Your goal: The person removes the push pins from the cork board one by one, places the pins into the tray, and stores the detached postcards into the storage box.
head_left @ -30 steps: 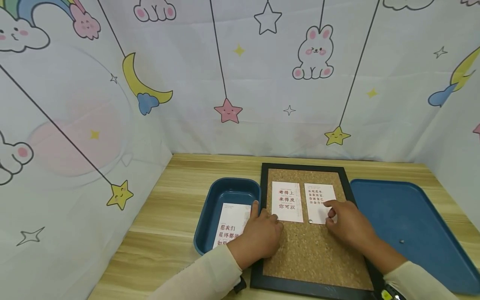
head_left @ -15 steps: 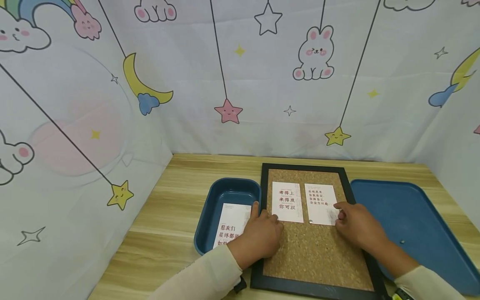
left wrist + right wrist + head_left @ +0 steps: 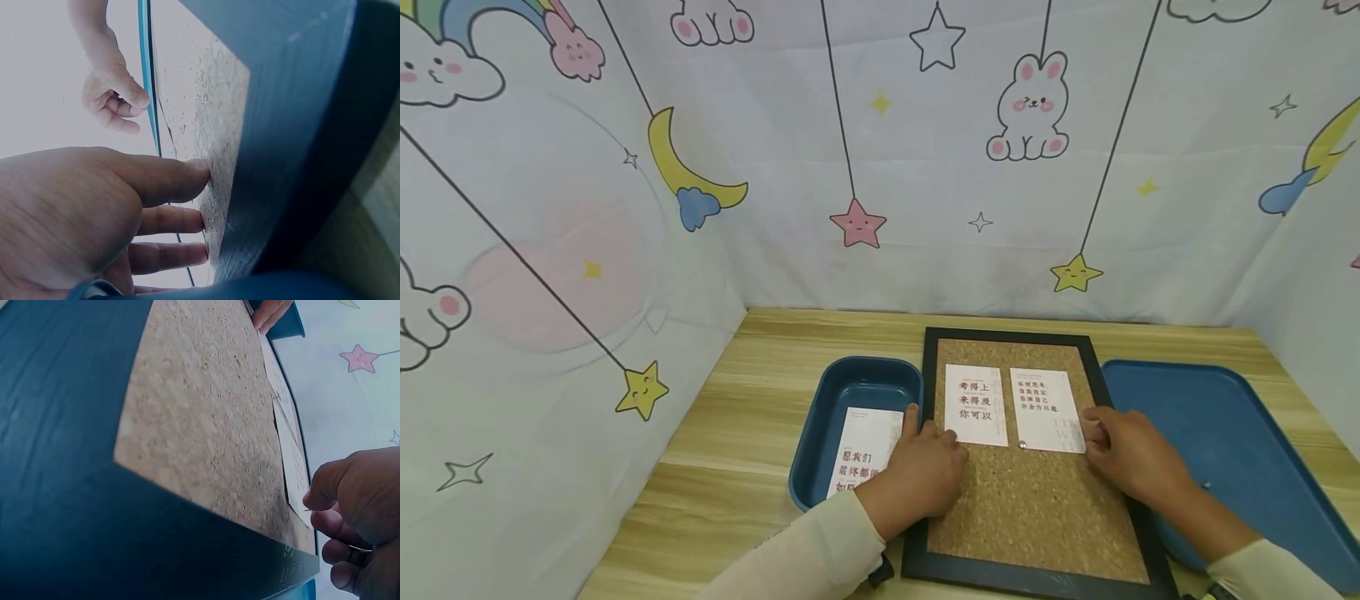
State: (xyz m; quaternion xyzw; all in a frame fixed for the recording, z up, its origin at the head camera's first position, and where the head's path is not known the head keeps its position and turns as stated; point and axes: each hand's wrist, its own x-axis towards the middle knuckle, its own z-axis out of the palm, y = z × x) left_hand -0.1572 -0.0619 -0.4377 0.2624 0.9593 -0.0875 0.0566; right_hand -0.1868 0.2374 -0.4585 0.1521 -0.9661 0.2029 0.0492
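Note:
Two white cards with red print, a left card (image 3: 976,405) and a right card (image 3: 1047,410), lie side by side on a black-framed corkboard (image 3: 1037,500). A small silver thumbtack (image 3: 1022,445) sits at the right card's lower left corner. My right hand (image 3: 1138,454) is at that card's lower right edge, pinching a thumbtack whose thin point (image 3: 307,510) shows between thumb and finger; its head is hidden. My left hand (image 3: 925,473) rests on the board's left side, fingertips at the left card's lower edge, one finger along the blue box's rim.
Left of the board stands a deep blue box (image 3: 811,433) with another printed card (image 3: 857,450) in it. A flat blue tray (image 3: 1195,417) lies to the right, with a small tack (image 3: 1206,485) on it. A patterned curtain (image 3: 940,275) closes off the table's back.
My right hand has moved right across the right card, from over its print to its lower right edge, uncovering the print. The left hand has stayed in place.

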